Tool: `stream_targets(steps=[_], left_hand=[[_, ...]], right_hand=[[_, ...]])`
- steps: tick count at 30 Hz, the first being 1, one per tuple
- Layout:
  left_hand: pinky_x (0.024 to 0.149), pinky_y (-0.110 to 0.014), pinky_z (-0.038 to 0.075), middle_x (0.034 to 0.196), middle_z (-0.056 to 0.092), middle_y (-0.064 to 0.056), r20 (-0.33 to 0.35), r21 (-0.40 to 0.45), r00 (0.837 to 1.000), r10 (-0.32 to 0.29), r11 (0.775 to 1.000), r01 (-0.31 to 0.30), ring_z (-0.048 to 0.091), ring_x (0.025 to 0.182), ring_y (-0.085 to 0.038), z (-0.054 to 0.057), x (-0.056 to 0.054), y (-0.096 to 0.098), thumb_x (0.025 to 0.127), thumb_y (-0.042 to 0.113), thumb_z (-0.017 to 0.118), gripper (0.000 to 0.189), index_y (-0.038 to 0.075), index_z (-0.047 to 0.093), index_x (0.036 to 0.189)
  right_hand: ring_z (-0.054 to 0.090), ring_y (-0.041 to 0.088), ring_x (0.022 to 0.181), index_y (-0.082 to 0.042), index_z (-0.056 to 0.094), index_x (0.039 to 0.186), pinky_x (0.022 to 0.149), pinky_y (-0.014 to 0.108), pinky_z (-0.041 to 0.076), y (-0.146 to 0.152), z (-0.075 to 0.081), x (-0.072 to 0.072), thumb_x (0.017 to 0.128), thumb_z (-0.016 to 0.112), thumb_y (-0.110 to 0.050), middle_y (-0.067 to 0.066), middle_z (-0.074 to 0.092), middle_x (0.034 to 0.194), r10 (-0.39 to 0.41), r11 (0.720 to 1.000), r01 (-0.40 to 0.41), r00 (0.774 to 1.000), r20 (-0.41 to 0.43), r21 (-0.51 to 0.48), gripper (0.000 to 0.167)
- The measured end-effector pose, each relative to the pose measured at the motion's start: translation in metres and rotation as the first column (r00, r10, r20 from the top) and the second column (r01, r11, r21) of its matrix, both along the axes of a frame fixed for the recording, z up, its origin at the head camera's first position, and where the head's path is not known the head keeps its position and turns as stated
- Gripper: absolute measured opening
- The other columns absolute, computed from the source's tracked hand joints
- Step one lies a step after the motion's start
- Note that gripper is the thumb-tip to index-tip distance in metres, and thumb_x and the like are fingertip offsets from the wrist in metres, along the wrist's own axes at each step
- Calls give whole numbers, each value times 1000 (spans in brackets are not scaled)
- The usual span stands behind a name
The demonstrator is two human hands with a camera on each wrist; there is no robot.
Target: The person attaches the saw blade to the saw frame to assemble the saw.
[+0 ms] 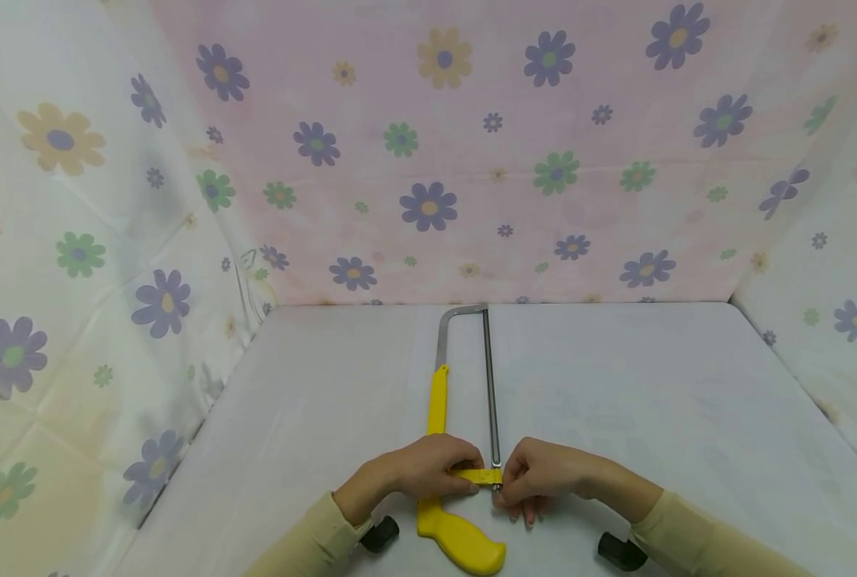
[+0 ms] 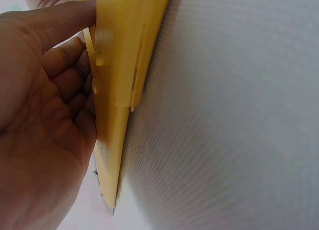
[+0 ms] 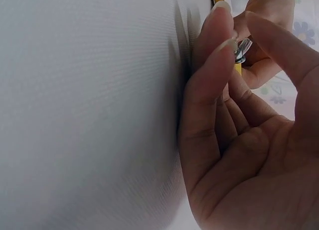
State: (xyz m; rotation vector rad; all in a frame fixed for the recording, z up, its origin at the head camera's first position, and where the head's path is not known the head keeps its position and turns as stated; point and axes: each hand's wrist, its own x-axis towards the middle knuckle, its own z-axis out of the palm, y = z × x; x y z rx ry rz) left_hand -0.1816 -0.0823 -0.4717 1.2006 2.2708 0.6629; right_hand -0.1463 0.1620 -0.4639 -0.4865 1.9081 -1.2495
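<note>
A hacksaw (image 1: pixel 438 401) with a yellow handle and grey metal bow lies on the white table, its bow pointing away from me. Its blade (image 1: pixel 492 385) runs along the right side. My left hand (image 1: pixel 428 466) grips the yellow frame where the short crosspiece (image 1: pixel 482 477) branches off; in the left wrist view the thumb lies over the yellow frame (image 2: pixel 119 56). At the near end of the blade, the thumb and fingers of my right hand (image 1: pixel 537 478) are around a small metal wing nut (image 3: pixel 242 50). The yellow grip (image 1: pixel 468 545) extends toward me below the hands.
White cloth covers the table (image 1: pixel 616 377). Flower-patterned curtains (image 1: pixel 428 160) stand behind it and along both sides. Black cylindrical pieces sit by each wrist, one at the left sleeve (image 1: pixel 320 533) and one at the right sleeve (image 1: pixel 695 533).
</note>
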Motion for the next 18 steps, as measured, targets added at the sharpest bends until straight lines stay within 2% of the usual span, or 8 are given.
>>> stream_targets(steps=[5, 10, 18], left_hand=[[70, -17, 44, 85, 59, 16, 0, 4, 1000, -3, 1000, 3, 49, 74, 1, 1, 0, 0, 100, 23, 69, 6, 20, 69, 106], [69, -16, 42, 84, 58, 16, -10, 4, 1000, -11, 1000, 11, 48, 74, 1, 0, 0, 0, 100, 23, 69, 6, 20, 69, 105], [71, -17, 43, 86, 60, 17, -3, -3, 1000, -5, 1000, 5, 49, 76, 1, -1, -1, 0, 100, 25, 69, 7, 22, 69, 106]], right_hand=[[61, 10, 49, 0, 76, 79, 45, 20, 42, -3, 1, 1, 94, 75, -34, 8, 71, 67, -30, 999, 30, 1000, -8, 29, 37], [61, 9, 48, -1, 77, 80, 45, 19, 42, -4, 0, 1, 95, 73, -32, 8, 70, 66, -42, 999, 41, 999, 2, 34, 34], [60, 10, 50, -2, 77, 82, 47, 20, 44, 2, 0, 0, 96, 72, -26, 7, 71, 69, -13, 999, 14, 1000, -9, 36, 28]])
